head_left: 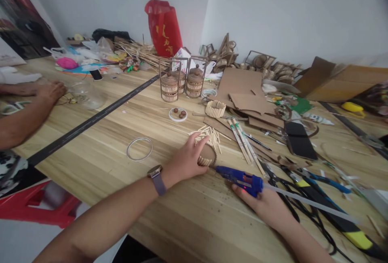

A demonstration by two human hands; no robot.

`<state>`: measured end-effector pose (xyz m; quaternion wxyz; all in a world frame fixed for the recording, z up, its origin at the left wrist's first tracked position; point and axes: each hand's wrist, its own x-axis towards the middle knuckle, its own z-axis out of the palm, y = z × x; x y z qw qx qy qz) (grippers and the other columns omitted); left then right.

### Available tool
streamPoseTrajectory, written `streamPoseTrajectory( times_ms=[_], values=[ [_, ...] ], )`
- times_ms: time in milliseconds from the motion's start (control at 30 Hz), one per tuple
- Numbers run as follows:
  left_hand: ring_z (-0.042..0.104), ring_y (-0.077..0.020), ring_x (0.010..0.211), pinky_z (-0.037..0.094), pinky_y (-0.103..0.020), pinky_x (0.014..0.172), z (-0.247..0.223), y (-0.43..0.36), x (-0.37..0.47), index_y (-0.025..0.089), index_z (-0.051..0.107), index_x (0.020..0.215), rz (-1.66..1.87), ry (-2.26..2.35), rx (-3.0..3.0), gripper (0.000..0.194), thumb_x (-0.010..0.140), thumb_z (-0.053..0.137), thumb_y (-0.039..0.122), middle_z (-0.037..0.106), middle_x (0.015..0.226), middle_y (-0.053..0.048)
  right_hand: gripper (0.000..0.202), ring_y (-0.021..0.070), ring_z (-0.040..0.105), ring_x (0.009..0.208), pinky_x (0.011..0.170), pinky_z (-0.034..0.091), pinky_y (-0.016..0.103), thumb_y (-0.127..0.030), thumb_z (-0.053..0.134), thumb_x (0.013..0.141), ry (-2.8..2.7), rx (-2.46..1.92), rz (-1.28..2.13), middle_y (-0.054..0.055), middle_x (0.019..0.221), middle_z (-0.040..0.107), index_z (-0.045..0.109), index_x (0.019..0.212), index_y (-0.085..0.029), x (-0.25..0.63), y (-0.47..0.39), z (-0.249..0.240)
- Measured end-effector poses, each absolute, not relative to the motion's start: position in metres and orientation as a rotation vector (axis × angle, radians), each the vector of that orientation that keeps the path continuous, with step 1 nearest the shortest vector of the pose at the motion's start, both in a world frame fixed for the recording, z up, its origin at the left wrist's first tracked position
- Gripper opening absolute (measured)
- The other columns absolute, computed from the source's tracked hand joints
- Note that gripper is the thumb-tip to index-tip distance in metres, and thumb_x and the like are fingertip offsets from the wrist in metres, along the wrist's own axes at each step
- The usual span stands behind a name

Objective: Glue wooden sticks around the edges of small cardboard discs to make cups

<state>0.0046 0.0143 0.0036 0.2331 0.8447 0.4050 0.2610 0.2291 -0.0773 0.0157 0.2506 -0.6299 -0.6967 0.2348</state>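
My left hand curls round the near-left side of a small round cardboard basket, its rim partly lined with short upright wooden sticks. In my right hand is a blue hot glue gun, a red light glowing on its body and a long pale glue stick running out of its back. The gun's nozzle is close to the basket's right edge; whether it touches cannot be made out. Loose short sticks lie just behind the basket. A finished stick ring stands farther back.
Lidded lantern-like baskets stand behind a tape roll holding brown beads. An empty tape ring lies left. Scissors, a box cutter, blue-handled pliers, a phone and cardboard crowd the right. Another person's hand rests at left.
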Motion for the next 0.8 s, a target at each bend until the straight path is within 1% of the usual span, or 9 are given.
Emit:
streamPoseTrajectory(
  times_ms=[100,233,400,567,700,800],
  values=[
    [0.039,-0.0350,0.132,0.045,-0.048,0.103,0.0037,0.0142,0.0048,0.024,0.030,0.143,0.711,1.115,2.316,0.089,0.066,0.075,0.022,0.024,0.149,-0.014,0.033,0.0269,0.072,0.077,0.073,0.059,0.036,-0.044,0.053,0.076,-1.908,-1.716,0.640,0.006,0.083,0.078,0.075,0.083,-0.020,0.2280,-0.0769,0.0173],
    [0.038,-0.0340,0.134,0.042,-0.047,0.105,0.0040,0.0143,0.0047,0.024,0.030,0.143,0.724,1.100,2.322,0.089,0.066,0.075,0.021,0.024,0.149,-0.015,0.031,0.0267,0.072,0.073,0.069,0.059,0.036,-0.044,0.053,0.077,-1.929,-1.707,0.627,0.005,0.077,0.078,0.074,0.078,-0.021,0.2248,-0.0774,0.0215],
    [0.037,-0.0344,0.134,0.041,-0.048,0.106,0.0031,0.0148,0.0042,0.025,0.029,0.143,0.731,1.094,2.325,0.090,0.066,0.076,0.023,0.024,0.148,-0.014,0.031,0.0275,0.072,0.076,0.074,0.058,0.037,-0.044,0.054,0.076,-1.905,-1.709,0.632,0.007,0.083,0.078,0.075,0.080,-0.021,0.2224,-0.0782,0.0227],
    [0.035,-0.0343,0.135,0.041,-0.047,0.107,0.0043,0.0144,0.0044,0.023,0.028,0.144,0.718,1.095,2.318,0.091,0.066,0.076,0.023,0.023,0.149,-0.015,0.034,0.0283,0.072,0.080,0.076,0.058,0.037,-0.045,0.054,0.077,-1.929,-1.705,0.605,0.009,0.087,0.078,0.075,0.082,-0.019,0.2221,-0.0778,0.0206],
    [0.035,-0.0345,0.136,0.040,-0.046,0.108,0.0061,0.0139,0.0046,0.019,0.030,0.144,0.700,1.108,2.327,0.091,0.066,0.077,0.023,0.024,0.148,-0.017,0.033,0.0284,0.072,0.078,0.074,0.058,0.037,-0.046,0.054,0.075,-1.907,-1.708,0.589,0.009,0.084,0.078,0.074,0.079,-0.020,0.2213,-0.0777,0.0203],
    [0.035,-0.0345,0.136,0.040,-0.047,0.107,0.0062,0.0139,0.0047,0.021,0.029,0.144,0.696,1.114,2.326,0.091,0.066,0.077,0.023,0.024,0.148,-0.016,0.032,0.0275,0.072,0.078,0.074,0.058,0.036,-0.046,0.054,0.076,-1.908,-1.704,0.599,0.007,0.083,0.078,0.074,0.079,-0.021,0.2198,-0.0779,0.0224]
  ],
)
